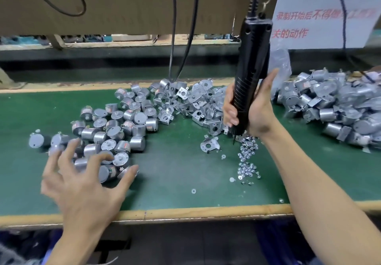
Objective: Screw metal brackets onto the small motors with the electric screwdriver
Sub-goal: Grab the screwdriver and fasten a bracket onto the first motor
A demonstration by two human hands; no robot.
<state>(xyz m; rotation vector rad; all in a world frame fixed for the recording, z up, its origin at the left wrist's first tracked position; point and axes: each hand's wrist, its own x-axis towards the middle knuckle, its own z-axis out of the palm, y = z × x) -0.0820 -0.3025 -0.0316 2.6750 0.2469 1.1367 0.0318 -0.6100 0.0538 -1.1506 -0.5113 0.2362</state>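
Screwdriver: black ribbed electric screwdriver (pixel 250 73), long axis near upright, tip down over heaped small silver screws (pixel 247 155).
Right hand (pixel 252 110): clenched around its lower barrel.
Left hand (pixel 82 184): fingers spread, released, over grey cylindrical motors (pixel 115 124) on the green bench mat (pixel 175 172).

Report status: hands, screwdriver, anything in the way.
Left hand open, fingers spread over loose silver cylindrical motors. Right hand grips black electric screwdriver, tip near small silver screws. Nothing blocking.

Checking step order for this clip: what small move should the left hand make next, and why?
Probably the left hand should close on one of the motors under its spread fingers. It holds nothing, the right hand grips the electric screwdriver, and a loose bracket lies beside the screws.
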